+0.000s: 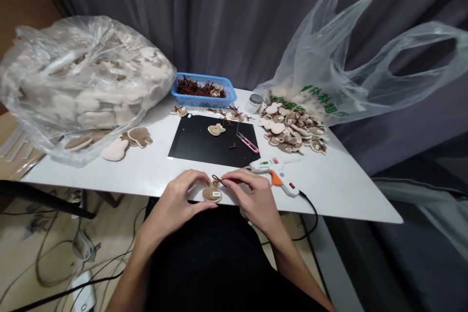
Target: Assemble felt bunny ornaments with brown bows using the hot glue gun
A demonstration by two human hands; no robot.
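At the table's front edge my left hand (185,194) is closed around the left side of a small brown plush bunny-head patch (209,195) with cream edging and a white label. My right hand (252,192) pinches a thin brown ribbon bow (216,179) by one side, right at the base of the patch's ears. Whether the bow touches the fabric I cannot tell. Just right of my right hand lies a white glue gun (276,173) with an orange trigger. Ahead, a black mat (193,144) bears another patch (216,129), pink thread snips (247,142) and a loose bow (234,146).
A blue basket (204,102) of brown bows stands at the back, near a small jar (254,103). A large plastic bag (91,87) of plush pieces fills the left. Finished-looking patches (292,126) are heaped at right before a clear carrier bag (329,68). The glue gun's cord (315,214) hangs off the front edge.
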